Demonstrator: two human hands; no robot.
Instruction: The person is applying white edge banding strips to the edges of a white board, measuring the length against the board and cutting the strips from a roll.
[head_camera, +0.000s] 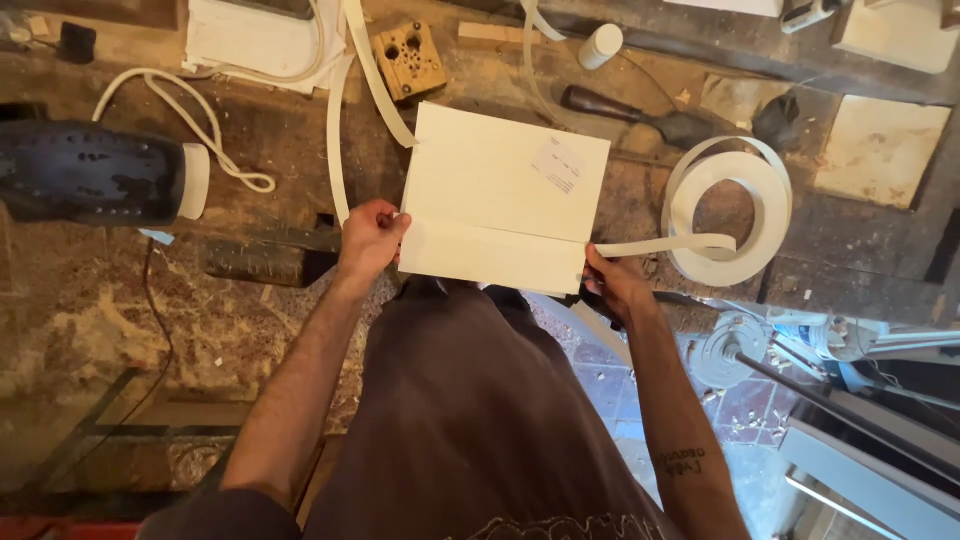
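Panel: a cream-white rectangular board (505, 195) lies flat at the near edge of the workbench (120, 300), its front edge against the person's waist; a small pale label sits near its far right corner.
Edge strip: a thin cream banding strip (660, 245) runs from the panel's near right corner to a loose coil (730, 215) lying on the bench just to the right.
Left hand: the left hand (372, 238) clamps the panel's near left corner, thumb on top, fingers curled under the edge.
Right hand: the right hand (612, 280) is closed at the near right corner, pinching the strip where it meets the board's edge.
Handling, panel: it looks stiff and flat, moderately light, with a smooth, likely slippery face; a grip at 2 opposite corners or along the edges seems safest, as corners may chip.
Handling, strip: thin, springy and light; it probably kinks if bent sharply, so holding it close to the board's edge should keep it in line.
Nearby: a second length of strip (340, 120) curls off the far left corner; a dark power tool (90, 172) with a white cord (200, 125) lies left; a drilled wooden block (408, 58) and a small white bottle (600, 45) sit beyond.
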